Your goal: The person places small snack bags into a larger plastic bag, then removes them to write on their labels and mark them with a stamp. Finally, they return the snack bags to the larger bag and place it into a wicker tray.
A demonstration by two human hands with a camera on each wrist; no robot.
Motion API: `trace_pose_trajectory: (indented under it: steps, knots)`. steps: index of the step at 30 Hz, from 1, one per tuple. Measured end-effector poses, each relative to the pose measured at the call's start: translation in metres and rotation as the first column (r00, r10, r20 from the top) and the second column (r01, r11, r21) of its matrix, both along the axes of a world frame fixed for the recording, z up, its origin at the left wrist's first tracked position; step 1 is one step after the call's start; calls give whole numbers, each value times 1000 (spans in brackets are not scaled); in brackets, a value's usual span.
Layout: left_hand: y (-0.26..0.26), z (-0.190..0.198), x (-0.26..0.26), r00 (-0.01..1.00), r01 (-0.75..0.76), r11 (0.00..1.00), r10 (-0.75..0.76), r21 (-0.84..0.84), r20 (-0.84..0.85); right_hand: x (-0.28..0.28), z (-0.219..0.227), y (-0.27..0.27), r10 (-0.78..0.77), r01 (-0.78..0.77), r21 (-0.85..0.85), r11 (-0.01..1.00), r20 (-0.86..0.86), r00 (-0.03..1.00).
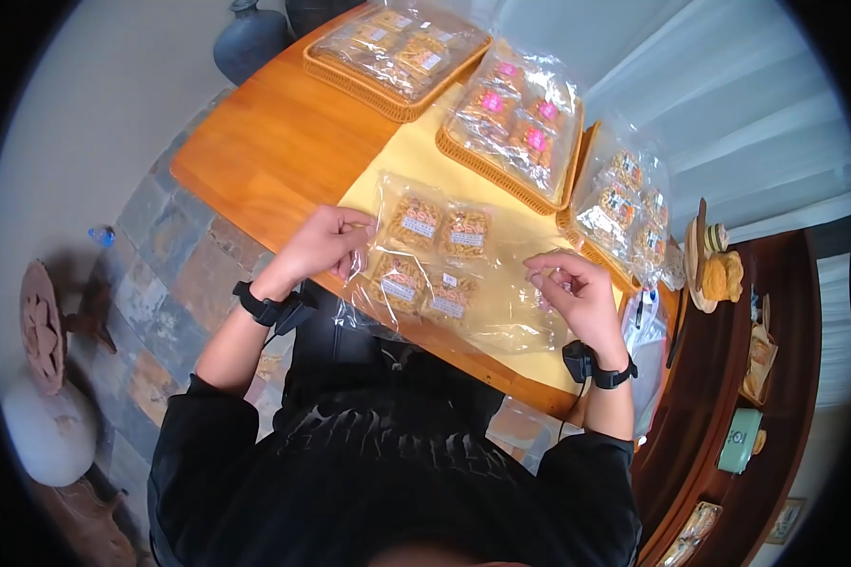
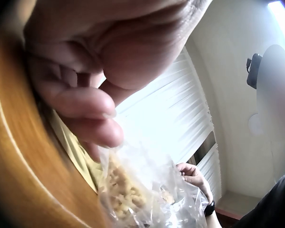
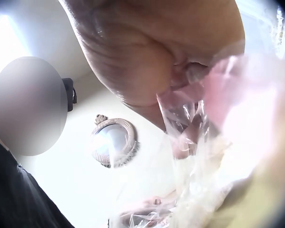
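Observation:
A large clear bag (image 1: 430,255) with several square packs of yellow noodle-like food lies on the yellow cloth at the table's near edge. The left hand (image 1: 326,244) pinches the bag's left side; in the left wrist view its fingers (image 2: 97,118) are bent by the film, with the food (image 2: 123,190) below. At the bag's loose right end, the right hand (image 1: 577,293) pinches the clear film between thumb and fingers. The right wrist view shows the film (image 3: 190,123) bunched at that hand (image 3: 161,61), partly blurred.
Behind the bag stand wicker trays, one at the back left (image 1: 369,92), one in the middle (image 1: 501,175) and one at the right (image 1: 591,248), each holding bagged packs. Wooden shelves (image 1: 728,378) stand to the right. A dark vase (image 1: 251,42) is beyond the table (image 1: 274,142).

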State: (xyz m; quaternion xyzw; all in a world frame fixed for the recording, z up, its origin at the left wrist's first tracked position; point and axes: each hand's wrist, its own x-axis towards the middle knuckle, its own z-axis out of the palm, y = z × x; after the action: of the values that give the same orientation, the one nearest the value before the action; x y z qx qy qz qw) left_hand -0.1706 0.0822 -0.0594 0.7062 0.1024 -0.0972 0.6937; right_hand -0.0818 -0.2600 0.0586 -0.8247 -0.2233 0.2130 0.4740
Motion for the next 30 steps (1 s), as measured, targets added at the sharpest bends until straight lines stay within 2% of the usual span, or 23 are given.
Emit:
trace_pose_trajectory:
  steps: [6,8,9,11,12,14,16,20,21,23,24,25,26,28,29,30]
  knots:
    - [0,12,-8,993,-109,991,112,-73,33,27,48,23,77,-66,-69,995,170,982]
    - [3,20,-10,972,-191,946,219,-262,81,40,74,36,83,-61,-116,991,204,975]
    - [6,27,-10,970,-200,943,230,-265,85,52,87,43,104,-88,-98,991,176,979]
    - [10,39,-6,924,-273,913,337,-303,181,90,112,60,181,-147,-144,979,270,946]
    - [11,43,-2,921,-279,911,343,-303,184,114,125,71,187,-145,-174,974,263,946]
    - [17,50,15,855,-324,868,438,-375,276,162,149,105,340,-239,-272,932,431,836]
    - [22,54,38,824,-353,842,486,-407,291,209,163,145,418,-283,-326,902,499,759]
    - [38,53,94,726,-443,765,613,-468,313,294,160,228,523,-314,-437,843,526,671]
    - [43,50,108,725,-449,765,614,-461,312,315,153,248,522,-313,-437,843,522,675]
    - [56,43,138,694,-481,694,675,-536,251,357,132,285,517,-315,-429,846,520,680]
    - [62,38,151,694,-484,698,674,-528,254,375,117,302,494,-253,-442,860,602,628]
    - [68,33,163,679,-496,658,700,-567,219,386,106,314,469,-189,-447,874,678,566]
    - [75,31,174,663,-506,615,726,-605,182,389,96,323,465,-191,-440,878,682,565]
    - [86,27,188,684,-503,610,714,-613,150,391,80,339,439,76,-501,862,813,384]
    - [91,24,193,705,-499,598,701,-627,108,391,73,346,438,73,-501,862,810,390]
    - [95,19,197,707,-505,598,700,-622,99,389,63,351,442,157,-530,834,810,385]
